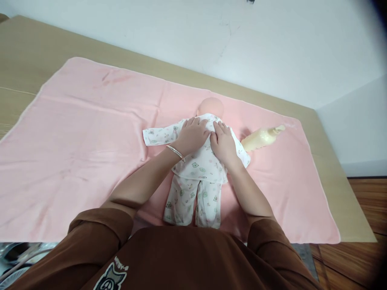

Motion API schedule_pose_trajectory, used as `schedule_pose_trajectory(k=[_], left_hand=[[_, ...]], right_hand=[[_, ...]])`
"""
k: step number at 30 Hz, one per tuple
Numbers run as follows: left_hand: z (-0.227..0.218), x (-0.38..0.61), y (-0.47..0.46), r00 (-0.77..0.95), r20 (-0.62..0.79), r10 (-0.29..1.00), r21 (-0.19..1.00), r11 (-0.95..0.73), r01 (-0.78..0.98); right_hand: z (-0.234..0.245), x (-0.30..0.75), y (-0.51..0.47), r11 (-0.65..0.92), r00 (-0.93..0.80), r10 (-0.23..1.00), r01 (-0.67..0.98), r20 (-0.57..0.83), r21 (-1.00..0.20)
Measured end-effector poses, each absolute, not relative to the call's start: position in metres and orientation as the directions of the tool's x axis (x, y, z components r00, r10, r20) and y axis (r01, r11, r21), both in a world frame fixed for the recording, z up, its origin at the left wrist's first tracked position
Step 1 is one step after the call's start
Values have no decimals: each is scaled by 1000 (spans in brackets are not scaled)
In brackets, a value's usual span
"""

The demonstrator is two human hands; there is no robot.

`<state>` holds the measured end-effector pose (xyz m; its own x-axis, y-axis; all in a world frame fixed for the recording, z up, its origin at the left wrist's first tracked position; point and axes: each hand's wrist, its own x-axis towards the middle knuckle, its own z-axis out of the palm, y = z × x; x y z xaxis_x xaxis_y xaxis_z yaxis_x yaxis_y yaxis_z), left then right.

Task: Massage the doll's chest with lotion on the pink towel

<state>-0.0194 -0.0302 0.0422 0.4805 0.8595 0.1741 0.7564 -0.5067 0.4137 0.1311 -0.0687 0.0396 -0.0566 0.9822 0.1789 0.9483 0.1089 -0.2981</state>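
A baby doll (199, 164) in white printed pyjamas lies lengthwise before me, its smooth bald head (211, 106) pointing away and no face showing. Both my hands rest on the upper part of its pyjama top, side by side. My left hand (193, 135), with a bangle (176, 153) at the wrist, lies flat with its fingers spread. Beside it my right hand (223, 143) is also laid flat, fingers stretched toward the doll's neck. One sleeve (160, 135) reaches out to the left. The printed trousers (193, 201) extend toward my body.
Under the doll is a pink blanket (75, 121) with some creases, spread over a wooden table (338, 177). To the right of the doll a pale yellow pump bottle (260, 139) lies on the blanket. A white wall (181, 36) stands behind the table.
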Motion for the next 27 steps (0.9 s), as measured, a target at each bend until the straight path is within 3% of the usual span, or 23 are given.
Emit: schedule_pose_trajectory(k=[9,17,24,27], left_hand=[[50,-28,-29,533,128,836,464,-525,713],[53,-29,-36,625,150,766,371,-629,683],[51,-33,-22,544,121,831,485,-527,698],[46,-30,-19,525,132,841,477,-519,710]], right_hand=[[52,136,-76,106,-48,984,930,170,-353],[48,131,-74,195,-144,974,925,174,-327],[58,135,-81,112,-65,987,932,146,-344],[47,146,-67,104,-59,990,923,131,-370]])
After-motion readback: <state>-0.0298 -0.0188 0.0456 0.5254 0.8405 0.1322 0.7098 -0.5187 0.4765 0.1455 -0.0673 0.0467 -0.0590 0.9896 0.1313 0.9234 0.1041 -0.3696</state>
